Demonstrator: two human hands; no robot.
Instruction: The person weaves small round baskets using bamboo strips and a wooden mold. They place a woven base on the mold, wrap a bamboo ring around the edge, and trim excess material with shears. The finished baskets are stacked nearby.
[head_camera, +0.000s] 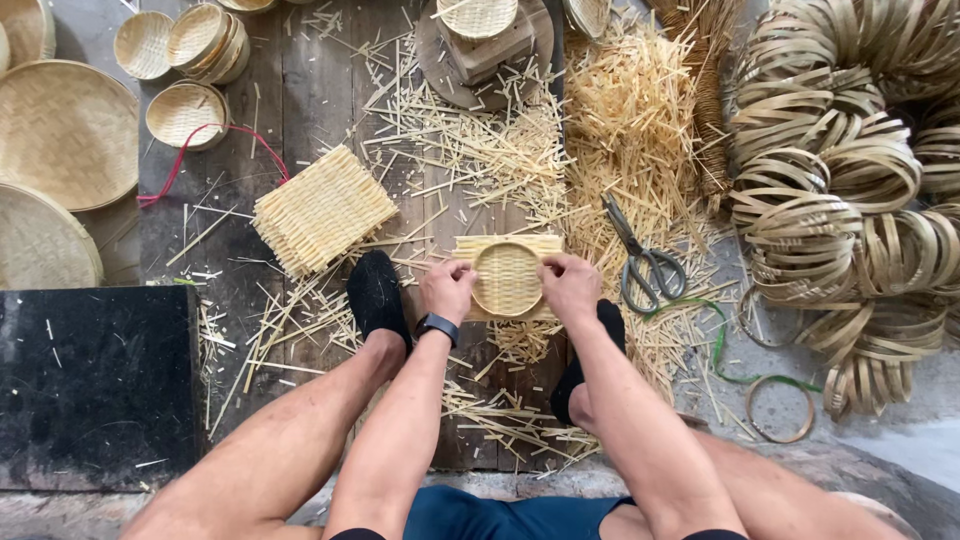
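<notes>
Head view, seated person, legs spread over dark wooden planks (300, 110).

Landmark: the small round woven bamboo tray (507, 279), lying between the person's feet on a square woven mat (470, 247) whose corners stick out behind it.

Left hand (448, 289) — fingers closed on the tray's left rim, thumb on top; black wristband (437, 327) just below. Right hand (570, 287) — closed likewise on the tray's right rim. Both hands hold the tray and touch it; how hard they press cannot be told.

Around the tray:
- Up-left of it, a stack of square woven mats (322, 210), tilted, near but not touching.
- Right of it, grey-handled scissors (643, 260) lying flat on the straw, blades pointing away from the person.
- Above it and to the right, a broad heap of short cut bamboo slivers (630, 120); loose slivers also scattered all about it.
- Far right of it, a large pile of coiled bamboo strip rings (850, 180); two loose rings (779, 408) lie below that pile, with a green cord (718, 345) beside them.
- Far left of it, finished round trays (186, 113) of several sizes, and a red cord (190, 150) looping past them.
- Down-left of it, a black slab (95, 385).
- Black socks (375, 295) on both feet, flanking the tray.
</notes>
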